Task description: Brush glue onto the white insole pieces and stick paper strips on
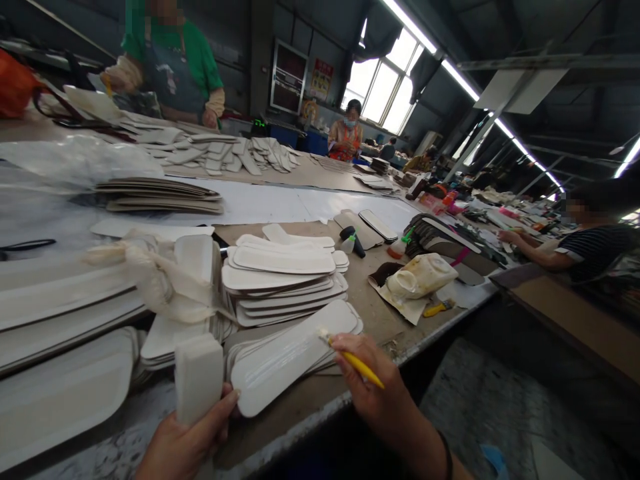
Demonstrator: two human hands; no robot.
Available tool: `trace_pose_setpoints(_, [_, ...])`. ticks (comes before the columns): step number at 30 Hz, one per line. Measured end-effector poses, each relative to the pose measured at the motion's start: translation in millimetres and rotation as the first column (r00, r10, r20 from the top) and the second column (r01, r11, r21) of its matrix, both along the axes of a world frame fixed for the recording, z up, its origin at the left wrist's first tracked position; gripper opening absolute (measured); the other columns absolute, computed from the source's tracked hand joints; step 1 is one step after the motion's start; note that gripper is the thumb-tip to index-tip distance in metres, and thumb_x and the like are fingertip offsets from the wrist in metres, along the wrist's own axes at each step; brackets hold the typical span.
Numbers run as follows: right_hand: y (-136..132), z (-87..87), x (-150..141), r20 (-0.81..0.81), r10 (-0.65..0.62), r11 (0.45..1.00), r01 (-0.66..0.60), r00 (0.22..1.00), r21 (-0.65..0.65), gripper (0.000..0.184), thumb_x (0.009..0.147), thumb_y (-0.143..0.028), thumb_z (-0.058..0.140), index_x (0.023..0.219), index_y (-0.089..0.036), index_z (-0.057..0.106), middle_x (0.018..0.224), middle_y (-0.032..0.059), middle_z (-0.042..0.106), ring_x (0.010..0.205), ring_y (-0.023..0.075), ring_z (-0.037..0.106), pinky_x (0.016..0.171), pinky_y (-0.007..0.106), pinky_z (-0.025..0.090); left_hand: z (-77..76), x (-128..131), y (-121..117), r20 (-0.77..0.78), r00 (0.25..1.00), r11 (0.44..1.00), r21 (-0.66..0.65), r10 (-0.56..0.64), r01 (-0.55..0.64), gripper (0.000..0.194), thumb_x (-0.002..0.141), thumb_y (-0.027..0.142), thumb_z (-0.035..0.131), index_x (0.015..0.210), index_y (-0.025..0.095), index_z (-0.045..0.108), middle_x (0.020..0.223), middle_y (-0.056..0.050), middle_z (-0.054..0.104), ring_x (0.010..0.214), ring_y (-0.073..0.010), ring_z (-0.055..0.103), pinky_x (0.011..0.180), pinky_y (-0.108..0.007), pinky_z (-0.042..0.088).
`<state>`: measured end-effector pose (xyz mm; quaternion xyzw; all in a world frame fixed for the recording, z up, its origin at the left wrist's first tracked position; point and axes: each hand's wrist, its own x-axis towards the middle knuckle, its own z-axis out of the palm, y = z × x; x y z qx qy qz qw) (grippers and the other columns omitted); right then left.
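Observation:
My right hand (pixel 367 380) is closed around a yellow-handled brush (pixel 353 359), whose pale tip touches a white insole-shaped piece (pixel 285 360) lying at the table's front edge. A wet, glossy streak runs along that piece. My left hand (pixel 185 437) grips a small stack of white pieces (pixel 199 377) held upright, and its thumb presses on the near end of the glossy piece. Behind them lie stacks of the same white pieces (pixel 283 280).
A tied cloth bundle (pixel 155 277) sits on stacks at the left. A worn glue container (pixel 420 275) on paper, small bottles (pixel 397 247) and dark shoe parts (pixel 440 237) lie to the right. Other people work across the table and at the right. The table edge (pixel 425 333) drops to the floor.

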<state>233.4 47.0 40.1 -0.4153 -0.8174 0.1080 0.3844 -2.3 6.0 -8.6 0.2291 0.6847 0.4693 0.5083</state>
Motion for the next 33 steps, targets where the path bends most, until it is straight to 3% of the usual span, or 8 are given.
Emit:
trace_pose_setpoints(5, [18, -15.4, 12, 0.103, -0.100, 0.993, 0.093, 0.990, 0.069, 0.024, 0.085, -0.011, 0.052, 0.105, -0.021, 0.062, 0.098, 0.0116, 0.070, 0.095, 0.0250, 0.064, 0.085, 0.044, 0.053, 3.8, 2, 0, 0.032, 0.999, 0.999, 0.033, 0.010, -0.011, 0.044, 0.047, 0.050, 0.077, 0.068, 0.013, 0.064, 0.043, 0.001, 0.054, 0.040, -0.0112, 0.042, 0.039, -0.023, 0.032])
trace_pose_setpoints(9, [-4, -18.8, -24, -0.119, 0.034, 0.988, -0.051, 0.992, -0.144, 0.022, 0.087, -0.013, 0.051, 0.104, -0.022, 0.062, 0.099, 0.0090, 0.069, 0.096, 0.0210, 0.064, 0.086, 0.037, 0.053, 0.8, 3, -1, 0.042, 0.999, 0.999, 0.048, 0.005, -0.007, 0.043, 0.050, 0.049, 0.074, 0.069, 0.012, 0.063, 0.041, 0.003, 0.052, 0.040, -0.0092, 0.041, 0.041, -0.021, 0.029])
trace_pose_setpoints(13, [-22, -16.0, -59, -0.450, -0.035, 0.874, -0.191, 0.892, -0.448, 0.015, 0.090, -0.026, 0.051, 0.098, -0.020, 0.063, 0.095, 0.0077, 0.068, 0.090, 0.0190, 0.065, 0.081, 0.032, 0.054, 3.7, 4, -3, 0.063, 0.998, 0.998, 0.064, 0.002, -0.007, 0.041, 0.053, 0.048, 0.073, 0.069, 0.011, 0.063, 0.043, 0.003, 0.051, 0.042, -0.0085, 0.041, 0.044, -0.020, 0.030])
trace_pose_setpoints(15, [-19, -16.8, -63, -0.498, -0.089, 0.799, -0.236, 0.863, -0.553, 0.020, 0.090, -0.033, 0.052, 0.095, -0.018, 0.064, 0.093, 0.0085, 0.068, 0.082, 0.0188, 0.066, 0.074, 0.031, 0.055, 5.8, 5, -4, 0.074, 0.997, 0.998, 0.067, 0.014, -0.019, 0.040, 0.054, 0.046, 0.072, 0.071, 0.011, 0.064, 0.043, 0.004, 0.051, 0.043, -0.0087, 0.042, 0.044, -0.021, 0.030])
trace_pose_setpoints(17, [-11, -19.1, -56, -0.460, -0.117, 0.779, -0.205, 0.880, -0.592, 0.025, 0.088, -0.038, 0.053, 0.093, -0.017, 0.064, 0.091, 0.0095, 0.068, 0.076, 0.0190, 0.065, 0.069, 0.031, 0.055, 6.6, 6, -4, 0.083, 0.996, 0.998, 0.062, 0.026, -0.031, 0.038, 0.054, 0.043, 0.071, 0.072, 0.011, 0.064, 0.043, 0.004, 0.051, 0.043, -0.0088, 0.042, 0.044, -0.021, 0.030])
trace_pose_setpoints(22, [17, -16.8, -11, -0.185, -0.290, 0.905, 0.206, 0.939, -0.373, 0.027, 0.087, -0.039, 0.051, 0.092, -0.016, 0.065, 0.092, 0.0106, 0.069, 0.080, 0.0218, 0.066, 0.068, 0.030, 0.053, 4.8, 6, -5, 0.089, 0.995, 0.997, 0.057, 0.038, -0.043, 0.036, 0.055, 0.042, 0.071, 0.073, 0.012, 0.063, 0.044, 0.002, 0.054, 0.043, -0.0092, 0.043, 0.044, -0.021, 0.031])
trace_pose_setpoints(25, [28, -9.8, 14, -0.048, -0.382, 0.913, 0.369, 0.923, -0.176, 0.027, 0.087, -0.038, 0.048, 0.090, -0.017, 0.064, 0.088, 0.0094, 0.071, 0.080, 0.0220, 0.067, 0.070, 0.031, 0.053, 2.8, 6, -4, 0.081, 0.996, 0.997, 0.067, 0.026, -0.031, 0.037, 0.053, 0.043, 0.072, 0.072, 0.013, 0.062, 0.043, 0.002, 0.055, 0.042, -0.0095, 0.043, 0.044, -0.021, 0.031])
trace_pose_setpoints(33, [29, 6.9, 22, -0.017, -0.352, 0.933, 0.352, 0.936, 0.071, 0.024, 0.088, -0.036, 0.047, 0.092, -0.017, 0.062, 0.089, 0.0100, 0.068, 0.087, 0.0234, 0.064, 0.082, 0.036, 0.049, 4.8, 2, -3, 0.021, 0.998, 0.993, 0.100, 0.061, -0.063, 0.033, 0.057, 0.043, 0.070, 0.068, 0.013, 0.061, 0.045, 0.002, 0.054, 0.042, -0.0088, 0.043, 0.043, -0.020, 0.030])
